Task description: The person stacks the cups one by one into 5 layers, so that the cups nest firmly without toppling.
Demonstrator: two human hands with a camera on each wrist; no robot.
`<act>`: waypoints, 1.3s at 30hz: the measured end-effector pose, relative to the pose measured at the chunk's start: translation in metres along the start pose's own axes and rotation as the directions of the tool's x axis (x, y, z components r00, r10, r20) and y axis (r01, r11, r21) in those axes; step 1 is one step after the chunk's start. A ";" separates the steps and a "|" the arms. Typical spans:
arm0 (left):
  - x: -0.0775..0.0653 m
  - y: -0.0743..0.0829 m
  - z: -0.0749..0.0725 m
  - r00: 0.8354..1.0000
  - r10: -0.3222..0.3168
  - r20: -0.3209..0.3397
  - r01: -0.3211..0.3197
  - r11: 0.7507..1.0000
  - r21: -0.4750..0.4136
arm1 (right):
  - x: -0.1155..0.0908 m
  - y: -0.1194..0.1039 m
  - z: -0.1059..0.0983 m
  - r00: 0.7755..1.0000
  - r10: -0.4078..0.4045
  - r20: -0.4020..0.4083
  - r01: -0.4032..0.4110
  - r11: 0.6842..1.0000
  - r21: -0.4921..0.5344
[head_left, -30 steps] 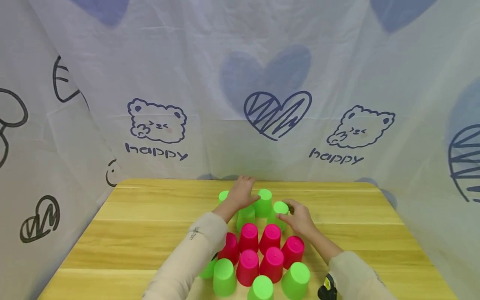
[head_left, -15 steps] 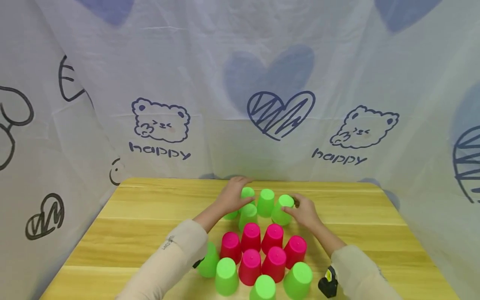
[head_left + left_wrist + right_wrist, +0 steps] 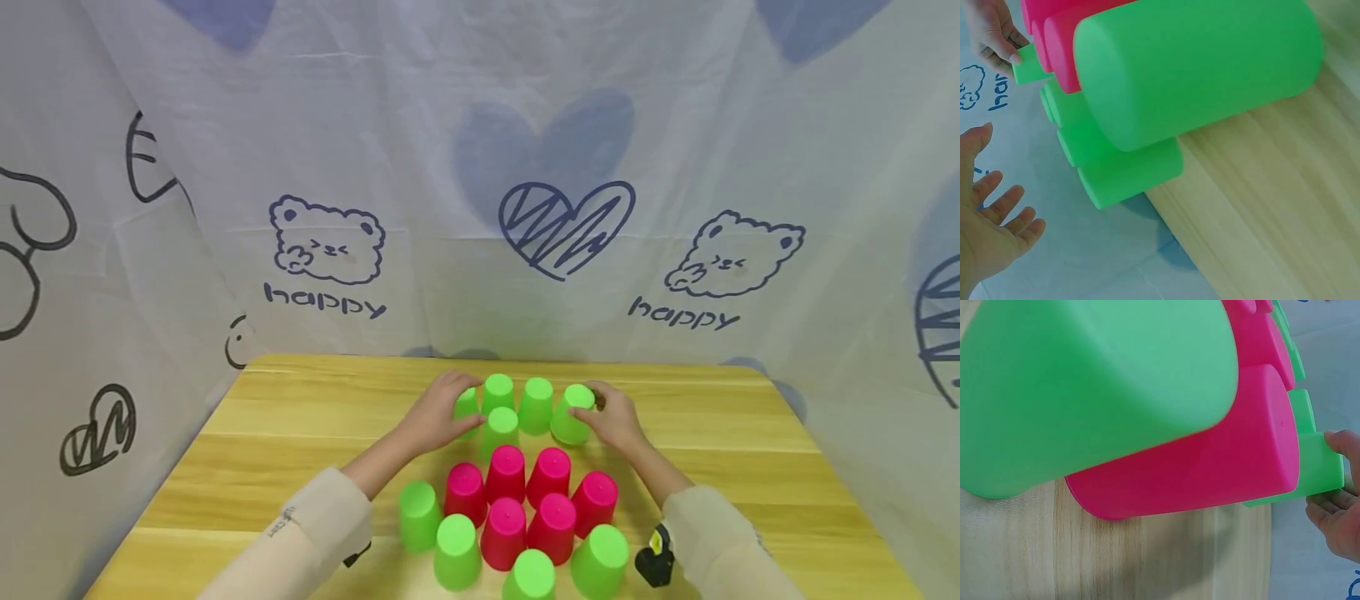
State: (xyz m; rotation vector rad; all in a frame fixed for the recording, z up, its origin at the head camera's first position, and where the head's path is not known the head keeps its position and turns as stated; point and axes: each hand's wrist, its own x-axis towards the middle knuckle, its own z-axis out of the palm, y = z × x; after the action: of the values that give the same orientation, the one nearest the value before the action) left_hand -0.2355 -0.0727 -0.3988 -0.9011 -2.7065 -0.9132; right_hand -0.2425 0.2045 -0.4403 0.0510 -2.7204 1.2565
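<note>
Upside-down cups stand on the wooden table in the head view. My right hand [image 3: 611,421] holds a green cup [image 3: 573,415] at the right end of the back row, thumb on its near side. At that row's left end, my left hand [image 3: 435,421] has its fingers spread beside another green cup [image 3: 467,407]; the left wrist view shows this hand [image 3: 997,219] apart from the cups. Between these stand two green cups, one [image 3: 498,393] beside the other [image 3: 536,407]. A further green cup [image 3: 500,432] stands just in front of the row.
Several magenta cups [image 3: 505,533] stand in a cluster in front of the green ones. Nearer still are several green cups [image 3: 457,552], one of them at the left [image 3: 419,517]. A printed cloth [image 3: 450,292] hangs behind the table [image 3: 300,408].
My left hand has moved left and nearer, off the back cups, uncovering a green cup behind it. My right hand has shifted its green cup slightly back, into line with the back row.
</note>
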 end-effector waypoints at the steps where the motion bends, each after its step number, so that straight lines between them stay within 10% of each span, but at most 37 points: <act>1: -0.003 -0.001 0.000 1.000 -0.004 -0.002 0.004 1.000 -0.003 | 0.000 0.000 0.000 1.000 0.001 0.000 -0.001 1.000 -0.002; 17: -0.041 -0.008 -0.007 0.978 -0.099 -0.183 0.065 0.981 -0.183 | 0.013 0.002 -0.004 0.999 0.053 -0.004 -0.053 0.999 0.004; 32: -0.096 -0.024 0.014 0.936 -0.310 -0.165 0.217 0.880 -0.423 | 0.022 0.001 -0.011 1.000 0.007 0.006 -0.006 0.998 -0.065; 39: -0.113 -0.025 0.019 0.924 -0.319 -0.213 0.209 0.884 -0.418 | 0.024 0.001 -0.010 0.999 -0.005 0.042 0.008 0.997 -0.076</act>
State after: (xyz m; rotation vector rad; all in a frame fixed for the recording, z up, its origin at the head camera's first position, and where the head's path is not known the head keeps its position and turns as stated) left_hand -0.1578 -0.1333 -0.4618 -0.4050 -2.4804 -1.5485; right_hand -0.2653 0.2137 -0.4308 0.0785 -2.7992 1.1611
